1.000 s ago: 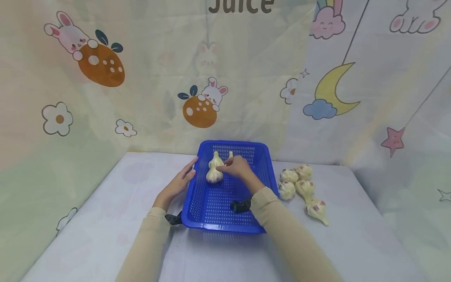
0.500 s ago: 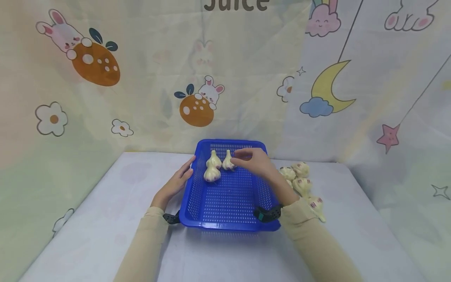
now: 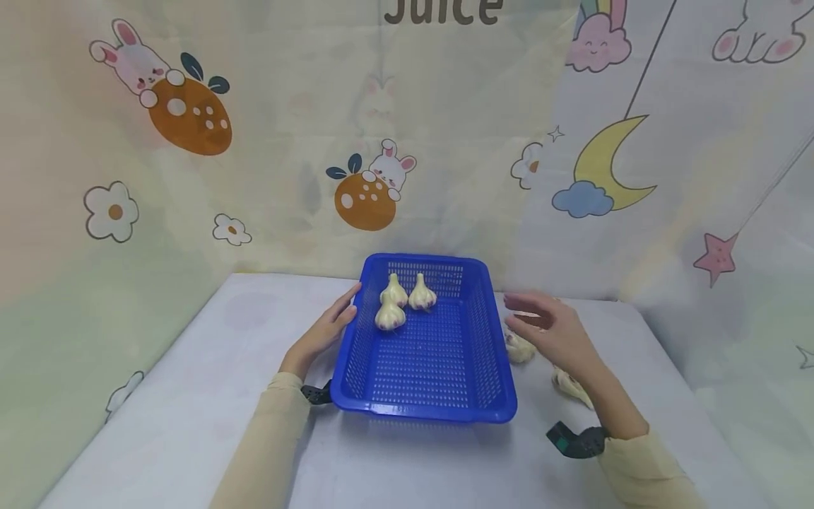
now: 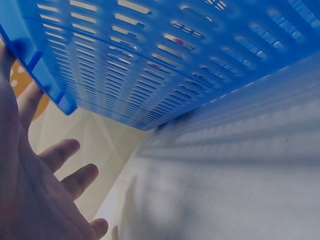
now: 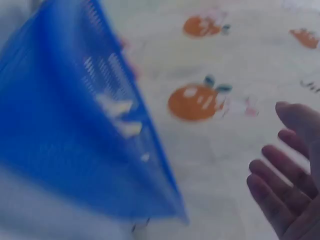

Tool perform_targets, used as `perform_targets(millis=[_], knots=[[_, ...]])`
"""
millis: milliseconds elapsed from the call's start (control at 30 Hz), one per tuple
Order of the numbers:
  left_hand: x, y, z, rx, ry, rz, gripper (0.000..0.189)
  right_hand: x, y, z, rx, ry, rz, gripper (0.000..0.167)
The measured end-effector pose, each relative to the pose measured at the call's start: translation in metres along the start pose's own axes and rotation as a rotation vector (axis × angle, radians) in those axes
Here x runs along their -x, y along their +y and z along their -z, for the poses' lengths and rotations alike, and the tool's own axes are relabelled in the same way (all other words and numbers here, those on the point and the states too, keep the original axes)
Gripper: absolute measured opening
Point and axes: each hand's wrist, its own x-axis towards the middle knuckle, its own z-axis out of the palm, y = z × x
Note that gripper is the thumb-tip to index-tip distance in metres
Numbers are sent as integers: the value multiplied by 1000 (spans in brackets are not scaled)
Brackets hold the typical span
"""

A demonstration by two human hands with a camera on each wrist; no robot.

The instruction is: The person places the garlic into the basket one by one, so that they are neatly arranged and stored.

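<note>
On the table [image 3: 203, 396], the blue basket [image 3: 422, 411] sits upright with 3 garlic bulbs [image 3: 391, 316] inside, toward the back left. Loose garlic [image 3: 520, 350] lies on the table just right of the basket; right hand [image 3: 558, 336] is over it and blocks the view, so no count on that pile, though 1 stray bulb [image 3: 572, 388] shows nearer the wrist. Right fingers slightly bent, thumb apart from them, nothing grasped; right wrist view agrees, palm empty. Left hand [image 3: 320, 336] lies along the basket's left side, fingers extended, not wrapped: left wrist view has at least 1 finger at the rim, others spread clear of the wall. Risks, my read: left side looks like only a light brace, so a knock on the right wall could skid or twist the basket; likely cause would be the right hand or its wrist camera [image 3: 575, 442] clipping the rim on a low pass. Bulbs look rounded and smooth, so an off-centre pinch could slip, and a nudge could roll a neighbour away. Inside, the 3 sit close together; a bulb dropped on them from height could scatter them.
</note>
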Motion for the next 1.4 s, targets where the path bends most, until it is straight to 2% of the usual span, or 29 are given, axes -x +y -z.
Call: perform_targets(millis=[167, 300, 500, 600, 733, 833, 1000, 1067, 1233, 1400], knots=[[-2, 1, -2, -17, 17, 27, 53, 27, 42, 20, 199, 57, 119, 35], [-2, 3, 0, -18, 22, 52, 53, 40, 64, 34, 351, 53, 226, 39], [-1, 1, 4, 6, 12, 27, 53, 50, 82, 47, 478, -84, 461, 49], [2, 9, 4, 26, 1, 15, 54, 53, 89, 52, 543, -171, 542, 54], [8, 26, 2, 32, -14, 28, 55, 56, 98, 56, 651, -275, 565, 59], [8, 30, 1, 24, -13, 40, 56, 55, 105, 57, 703, -330, 583, 61], [1, 7, 2, 23, 2, 25, 54, 53, 111, 58, 733, -411, 563, 58], [0, 6, 1, 29, -2, 15, 54, 54, 114, 58, 745, -428, 557, 58], [4, 27, -3, 49, -21, 27, 55, 55, 122, 58, 759, -427, 576, 62], [4, 29, -5, 32, -17, 28, 54, 55, 125, 57, 778, -437, 527, 65]])
